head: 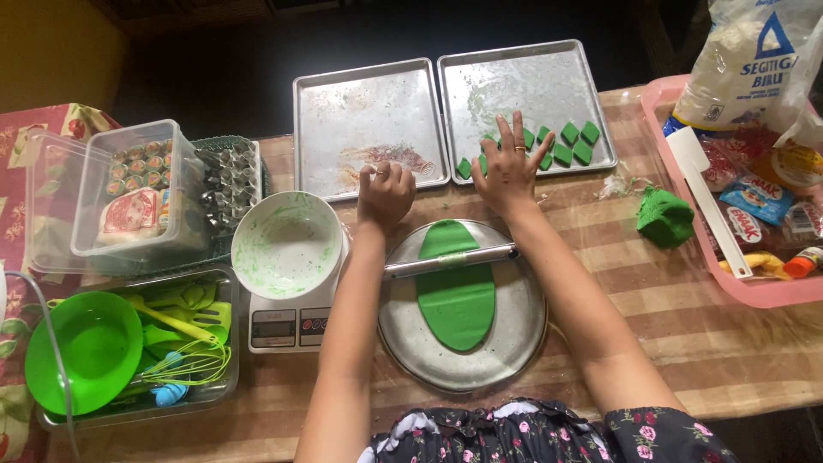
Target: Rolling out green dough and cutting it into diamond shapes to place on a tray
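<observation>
Two baking trays sit side by side at the far edge of the table: the left tray (370, 129) bare metal with a smear, the right tray (525, 107) carrying green dough diamonds (575, 142). I count about nine pieces showing, in two rows, some hidden under the hand, so the count is rough. Right hand (507, 167) is spread flat, fingers wide apart, resting over those pieces, gripping nothing. Left hand (386, 193) is curled into a loose fist at the near edge of the left tray; whether it has anything inside, I can't tell.

One round metal plate (514, 343) lies close to the person, with one long oval sheet of green dough (454, 300) on it. One metal rolling pin (450, 260) lies across that sheet, untouched by either hand.

One lump of green dough (665, 217) sits on the table to the right, near a pink tray (763, 296) of packets. Left of the plate: one white bowl (287, 244), streaked green, on one scale (287, 326). Further left, one green bowl (83, 351) and a clear box (141, 193).
</observation>
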